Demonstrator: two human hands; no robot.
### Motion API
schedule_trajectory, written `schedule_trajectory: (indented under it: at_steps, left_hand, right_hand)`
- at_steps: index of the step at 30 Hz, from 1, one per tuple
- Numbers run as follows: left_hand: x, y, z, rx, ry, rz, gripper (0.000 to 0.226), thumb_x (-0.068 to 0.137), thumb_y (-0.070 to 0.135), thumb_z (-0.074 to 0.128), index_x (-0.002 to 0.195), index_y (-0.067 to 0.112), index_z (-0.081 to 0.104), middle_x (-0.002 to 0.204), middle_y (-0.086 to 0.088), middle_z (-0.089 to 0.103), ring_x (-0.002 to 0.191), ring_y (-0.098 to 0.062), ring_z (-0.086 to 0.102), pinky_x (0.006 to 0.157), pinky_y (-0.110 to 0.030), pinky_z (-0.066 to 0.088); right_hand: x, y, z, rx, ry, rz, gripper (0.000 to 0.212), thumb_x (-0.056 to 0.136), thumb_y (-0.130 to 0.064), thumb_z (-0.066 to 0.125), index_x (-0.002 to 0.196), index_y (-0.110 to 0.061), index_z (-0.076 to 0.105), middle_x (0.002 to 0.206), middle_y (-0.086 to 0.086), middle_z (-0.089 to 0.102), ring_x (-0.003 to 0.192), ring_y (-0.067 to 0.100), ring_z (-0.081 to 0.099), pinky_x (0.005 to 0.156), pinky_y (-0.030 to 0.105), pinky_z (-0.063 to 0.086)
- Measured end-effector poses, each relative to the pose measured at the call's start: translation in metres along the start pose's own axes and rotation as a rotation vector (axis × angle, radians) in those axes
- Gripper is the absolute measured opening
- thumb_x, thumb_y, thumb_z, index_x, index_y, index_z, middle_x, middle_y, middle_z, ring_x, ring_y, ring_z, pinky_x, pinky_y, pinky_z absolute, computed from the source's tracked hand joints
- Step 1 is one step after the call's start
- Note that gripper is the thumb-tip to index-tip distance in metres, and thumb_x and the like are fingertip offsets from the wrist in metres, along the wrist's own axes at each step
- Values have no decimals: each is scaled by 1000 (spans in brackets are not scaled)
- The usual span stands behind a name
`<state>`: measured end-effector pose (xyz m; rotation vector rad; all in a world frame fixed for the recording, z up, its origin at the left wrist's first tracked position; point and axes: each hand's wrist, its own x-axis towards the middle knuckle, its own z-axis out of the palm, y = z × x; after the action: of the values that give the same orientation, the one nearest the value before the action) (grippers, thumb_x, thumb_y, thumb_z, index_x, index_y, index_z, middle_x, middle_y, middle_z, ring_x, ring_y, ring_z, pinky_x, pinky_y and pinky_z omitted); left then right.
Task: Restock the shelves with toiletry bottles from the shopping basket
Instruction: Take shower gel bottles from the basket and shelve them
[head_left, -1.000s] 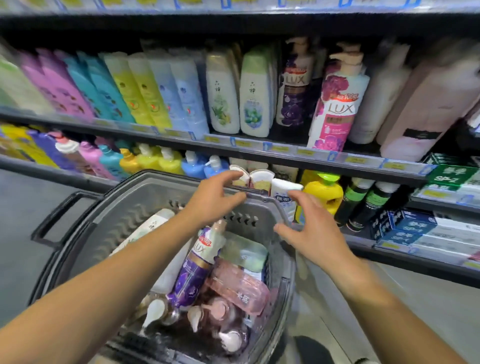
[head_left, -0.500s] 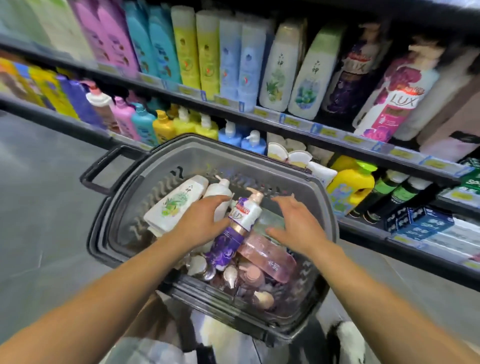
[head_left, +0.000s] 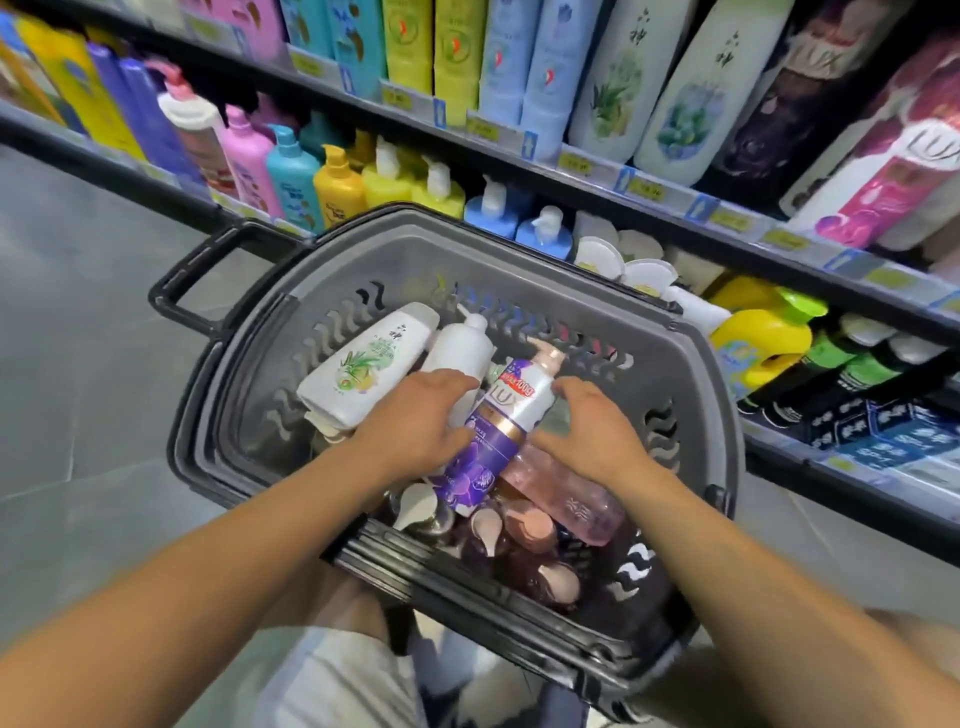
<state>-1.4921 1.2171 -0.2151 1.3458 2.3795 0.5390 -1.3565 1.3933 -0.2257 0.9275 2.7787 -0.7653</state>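
The grey shopping basket (head_left: 717, 415) sits in front of me, full of toiletry bottles lying on their sides. On top lies a purple and white Lux pump bottle (head_left: 501, 431). My left hand (head_left: 415, 423) curls round its left side, and my right hand (head_left: 597, 428) curls against its right side near the shoulder. A white aloe-label bottle (head_left: 363, 364) and a plain white pump bottle (head_left: 460, 348) lie just left of it. Beneath my right hand lies a clear pink bottle (head_left: 566, 496). Several pump heads show at the basket's near end.
Stocked shelves (head_left: 597, 171) run behind the basket: tall coloured bottles on the upper shelf, and pump bottles, a yellow bottle (head_left: 758, 338) and green-capped dark tubes lower down. The basket's black handle (head_left: 189, 283) sticks out to the left. Grey floor lies at left.
Both hands dropped from the basket's far rim into the basket and closed in on the purple Lux bottle. My view tilted down and nearer.
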Motion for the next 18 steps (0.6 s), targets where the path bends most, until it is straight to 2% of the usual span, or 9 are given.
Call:
schedule_trajectory:
  at_steps: [4, 7, 9, 11, 14, 18]
  left_hand:
    - [9, -1, 2, 32, 23, -14, 60, 86, 33, 67, 141, 17, 48, 143, -5, 51, 128, -25, 46, 106, -35, 36]
    - [15, -1, 2, 38, 17, -28, 61, 86, 30, 68, 141, 16, 47, 144, -6, 50, 129, -27, 44, 109, -38, 35]
    - [16, -3, 3, 42, 20, -22, 60, 86, 29, 68, 141, 15, 47, 143, -6, 50, 129, -28, 43, 108, -40, 34]
    - [17, -5, 5, 36, 26, -12, 60, 86, 29, 68, 140, 14, 49, 142, -6, 51, 129, -28, 44, 108, -41, 34]
    - [17, -10, 7, 23, 42, -12, 59, 86, 30, 68, 140, 14, 50, 143, -6, 51, 129, -27, 45, 108, -41, 34]
    - [17, -13, 8, -3, 61, -19, 59, 84, 29, 70, 138, 14, 51, 142, -6, 52, 129, -27, 46, 108, -41, 35]
  right_hand:
    - [27, 1, 10, 215, -16, 229, 55, 78, -44, 74, 114, -14, 45, 111, 5, 61, 98, 24, 60, 83, 39, 49]
    - [45, 0, 17, 423, -68, 347, 52, 78, -49, 71, 111, -11, 55, 107, 5, 65, 98, 25, 62, 80, 35, 48]
    - [55, -1, 23, 564, -45, 382, 42, 78, -49, 72, 97, -13, 64, 101, 7, 69, 94, 26, 66, 85, 40, 53]
    - [62, -3, 29, 699, -27, 402, 31, 78, -42, 74, 84, -13, 65, 93, 8, 72, 88, 28, 69, 87, 49, 55]
    - [67, 0, 35, 775, -4, 445, 29, 77, -37, 77, 86, -12, 65, 92, 11, 72, 86, 30, 70, 84, 52, 56]
    - [56, 3, 28, 827, 88, 460, 27, 71, -31, 80, 88, -17, 64, 88, 3, 73, 82, 24, 71, 79, 51, 58]
